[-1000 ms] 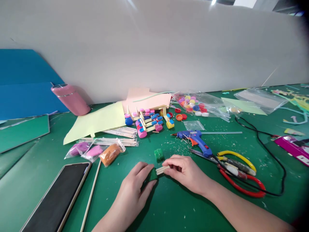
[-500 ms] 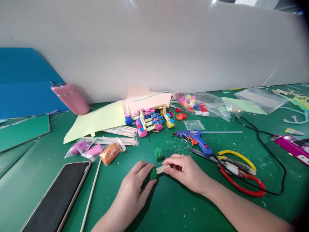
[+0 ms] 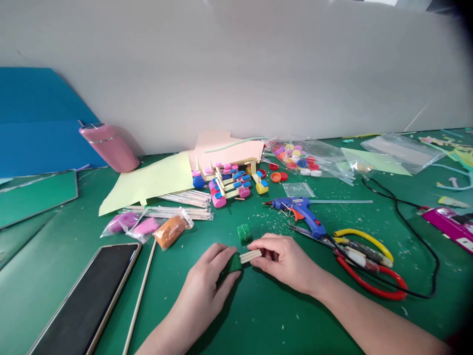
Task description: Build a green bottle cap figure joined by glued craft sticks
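Observation:
My left hand pinches a small dark green block against the green table mat. My right hand holds a short bundle of pale wooden sticks, whose ends touch the block's right side. A second small green block lies just beyond my fingers, untouched.
A blue glue gun and its black cord, yellow and red pliers, a phone, a long skewer, clay bags, stick packs, cap-and-stick models, a bag of bottle caps, a pink tumbler and paper sheets surround the hands.
Both hands keep their hold and stay together. The view has shifted slightly, and the sticks now lie a bit more level against the green block.

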Demonstrator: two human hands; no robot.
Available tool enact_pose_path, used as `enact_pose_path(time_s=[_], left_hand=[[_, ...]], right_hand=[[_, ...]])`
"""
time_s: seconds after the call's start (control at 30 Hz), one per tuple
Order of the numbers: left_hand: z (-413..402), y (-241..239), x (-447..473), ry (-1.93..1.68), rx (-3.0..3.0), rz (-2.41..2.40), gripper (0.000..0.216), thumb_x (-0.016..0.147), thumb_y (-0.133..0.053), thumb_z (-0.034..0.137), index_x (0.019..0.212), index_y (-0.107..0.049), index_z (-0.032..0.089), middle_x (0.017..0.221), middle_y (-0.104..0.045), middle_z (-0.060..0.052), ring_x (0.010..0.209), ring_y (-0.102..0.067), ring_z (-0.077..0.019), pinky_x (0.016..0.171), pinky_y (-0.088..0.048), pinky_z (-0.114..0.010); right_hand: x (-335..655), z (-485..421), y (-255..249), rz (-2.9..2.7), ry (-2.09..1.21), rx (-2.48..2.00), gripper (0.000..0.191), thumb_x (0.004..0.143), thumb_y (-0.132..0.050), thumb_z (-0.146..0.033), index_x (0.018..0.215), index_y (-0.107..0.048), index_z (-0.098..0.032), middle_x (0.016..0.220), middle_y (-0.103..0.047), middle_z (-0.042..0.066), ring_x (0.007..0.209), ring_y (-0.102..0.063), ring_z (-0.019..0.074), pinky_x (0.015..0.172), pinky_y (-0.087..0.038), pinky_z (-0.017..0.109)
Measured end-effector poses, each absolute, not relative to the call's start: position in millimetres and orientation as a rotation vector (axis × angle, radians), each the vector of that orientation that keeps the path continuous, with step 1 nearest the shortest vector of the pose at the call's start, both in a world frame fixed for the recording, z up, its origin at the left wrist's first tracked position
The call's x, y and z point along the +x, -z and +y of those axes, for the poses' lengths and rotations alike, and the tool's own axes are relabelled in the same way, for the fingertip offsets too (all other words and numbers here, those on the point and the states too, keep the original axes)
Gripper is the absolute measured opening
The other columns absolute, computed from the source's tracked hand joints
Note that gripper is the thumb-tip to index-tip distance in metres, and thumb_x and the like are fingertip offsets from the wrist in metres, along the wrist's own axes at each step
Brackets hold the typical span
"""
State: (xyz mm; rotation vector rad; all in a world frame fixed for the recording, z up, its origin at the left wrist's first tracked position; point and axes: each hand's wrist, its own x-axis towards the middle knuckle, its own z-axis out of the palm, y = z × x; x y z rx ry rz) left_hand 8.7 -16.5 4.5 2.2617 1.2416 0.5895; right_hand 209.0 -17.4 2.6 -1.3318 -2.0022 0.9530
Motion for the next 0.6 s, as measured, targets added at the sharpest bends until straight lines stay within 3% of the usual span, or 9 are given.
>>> enact_pose_path(time_s=[0.6], left_hand=[[-18.5,-3.4,7.9,-0.598,2.268,1.236,0.024,0.083,-0.047,0.023,0.105,-0.057,0.017,0.099,-0.057,-0.009,0.087,-0.060,-0.0194,0.074,-0.052,-0.028]], right_hand=[[210.8,-16.7,-0.6,-2.040,-0.934,-1.306,0.020,0.085,-0.054,-0.029,0.098,-0.067,-0.021,0.083,-0.062,0.002,0.067,-0.055,0.0126,0.060,-0.040,0.022]])
